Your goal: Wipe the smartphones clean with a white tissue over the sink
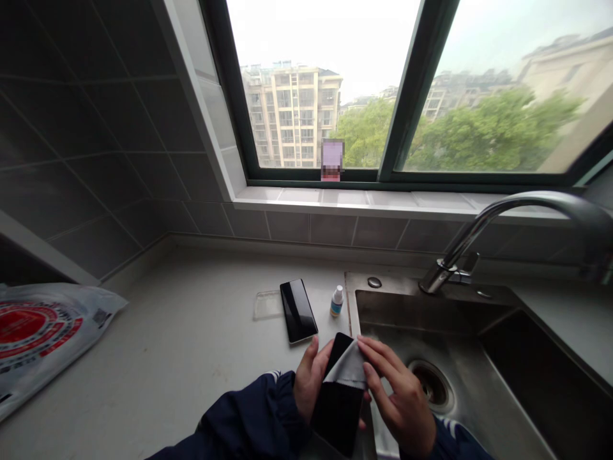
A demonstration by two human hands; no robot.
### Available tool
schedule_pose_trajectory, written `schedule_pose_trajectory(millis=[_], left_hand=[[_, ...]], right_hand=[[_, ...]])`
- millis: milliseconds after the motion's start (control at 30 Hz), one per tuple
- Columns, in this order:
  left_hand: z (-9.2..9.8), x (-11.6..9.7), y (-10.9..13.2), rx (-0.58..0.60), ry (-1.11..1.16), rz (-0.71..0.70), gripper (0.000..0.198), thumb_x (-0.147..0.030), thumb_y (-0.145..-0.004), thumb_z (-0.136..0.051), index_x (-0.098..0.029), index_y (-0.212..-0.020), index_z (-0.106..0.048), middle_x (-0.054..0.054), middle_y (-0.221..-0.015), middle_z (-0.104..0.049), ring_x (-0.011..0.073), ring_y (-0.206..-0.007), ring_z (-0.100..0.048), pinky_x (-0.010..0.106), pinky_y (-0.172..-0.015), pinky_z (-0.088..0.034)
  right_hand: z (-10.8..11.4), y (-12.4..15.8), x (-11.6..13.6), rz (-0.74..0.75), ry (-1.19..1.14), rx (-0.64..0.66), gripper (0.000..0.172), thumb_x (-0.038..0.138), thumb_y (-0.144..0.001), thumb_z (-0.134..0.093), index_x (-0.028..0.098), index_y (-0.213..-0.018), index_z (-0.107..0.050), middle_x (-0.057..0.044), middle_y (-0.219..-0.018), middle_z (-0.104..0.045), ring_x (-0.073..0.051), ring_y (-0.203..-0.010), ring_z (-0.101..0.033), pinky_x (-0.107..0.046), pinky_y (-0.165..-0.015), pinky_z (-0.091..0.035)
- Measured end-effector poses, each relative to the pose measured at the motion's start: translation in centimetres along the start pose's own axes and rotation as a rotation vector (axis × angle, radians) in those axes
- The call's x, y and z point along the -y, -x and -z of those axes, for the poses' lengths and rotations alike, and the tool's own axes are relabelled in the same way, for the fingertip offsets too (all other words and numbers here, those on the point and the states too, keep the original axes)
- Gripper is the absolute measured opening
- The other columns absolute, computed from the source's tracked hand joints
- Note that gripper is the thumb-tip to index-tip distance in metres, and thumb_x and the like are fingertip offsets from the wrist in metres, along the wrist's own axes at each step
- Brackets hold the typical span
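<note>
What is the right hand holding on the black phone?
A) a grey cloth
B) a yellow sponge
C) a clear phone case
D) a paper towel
A. The right hand has its fingers on a grey cloth with a zigzag edge, laid over the black phone that the left hand holds.

Pale grey cloth [348, 365] on black phone [338, 415], navy sleeve [249, 415] (white-striped cuff [275, 377]), red-ringed white plastic bag [48, 338]
</note>
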State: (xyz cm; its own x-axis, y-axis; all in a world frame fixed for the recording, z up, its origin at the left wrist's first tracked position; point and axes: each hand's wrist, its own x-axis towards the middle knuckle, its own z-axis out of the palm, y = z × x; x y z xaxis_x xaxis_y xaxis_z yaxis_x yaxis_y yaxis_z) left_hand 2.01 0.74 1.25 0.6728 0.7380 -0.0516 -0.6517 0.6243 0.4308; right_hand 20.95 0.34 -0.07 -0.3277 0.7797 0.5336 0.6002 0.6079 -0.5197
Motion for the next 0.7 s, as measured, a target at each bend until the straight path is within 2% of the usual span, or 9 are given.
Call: schedule_pose_trajectory(millis=[133,300,433,700], left_hand=[[0.5,-0.2,0.0,0.032,0.053,-0.051,0.075,-0.066,-0.09,-0.021,-0.016,-0.143,-0.038,0.023,-0.128,-0.054,0.0345,-0.094,-0.062,0.052,-0.073,-0.048],[0.8,-0.3,-0.1,0.041,0.114,-0.034,0.077,-0.069,-0.088,-0.022,-0.019,-0.145,-0.034,0.02,-0.13,-0.054,0.0359,-0.1,-0.061,0.058,-0.083,-0.045],[0.5,-0.4,-0.1,-0.052,0.179,-0.036,0.076,-0.069,-0.088,-0.026,-0.02,-0.147,-0.032,0.019,-0.129,-0.056,0.0357,-0.109,-0.058,0.058,-0.094,-0.039],[0.3,-0.5,-0.4,-0.165,0.209,-0.101,0.073,-0.063,-0.091,-0.031,-0.017,-0.147,-0.032,0.019,-0.129,-0.058,0.0348,-0.11,-0.06,0.052,-0.097,-0.038]], right_hand=[[-0.1,0.0,-0.2,0.089,0.088,0.022,0.05,0.018,-0.094,-0.049,0.021,-0.144,-0.044,-0.009,-0.147,-0.046,-0.029,-0.137,-0.042,-0.051,-0.111,-0.04],[-0.3,0.1,-0.1,0.086,0.061,0.039,0.051,0.017,-0.094,-0.047,0.019,-0.145,-0.043,-0.01,-0.15,-0.041,-0.028,-0.139,-0.038,-0.05,-0.111,-0.041],[-0.5,0.3,0.2,0.074,0.027,0.021,0.05,0.018,-0.094,-0.048,0.018,-0.144,-0.044,-0.01,-0.15,-0.041,-0.028,-0.138,-0.04,-0.046,-0.111,-0.041],[-0.4,0.3,0.9,0.076,-0.016,0.009,0.047,0.018,-0.094,-0.049,0.018,-0.141,-0.048,-0.011,-0.147,-0.044,-0.027,-0.133,-0.047,-0.042,-0.108,-0.044]])
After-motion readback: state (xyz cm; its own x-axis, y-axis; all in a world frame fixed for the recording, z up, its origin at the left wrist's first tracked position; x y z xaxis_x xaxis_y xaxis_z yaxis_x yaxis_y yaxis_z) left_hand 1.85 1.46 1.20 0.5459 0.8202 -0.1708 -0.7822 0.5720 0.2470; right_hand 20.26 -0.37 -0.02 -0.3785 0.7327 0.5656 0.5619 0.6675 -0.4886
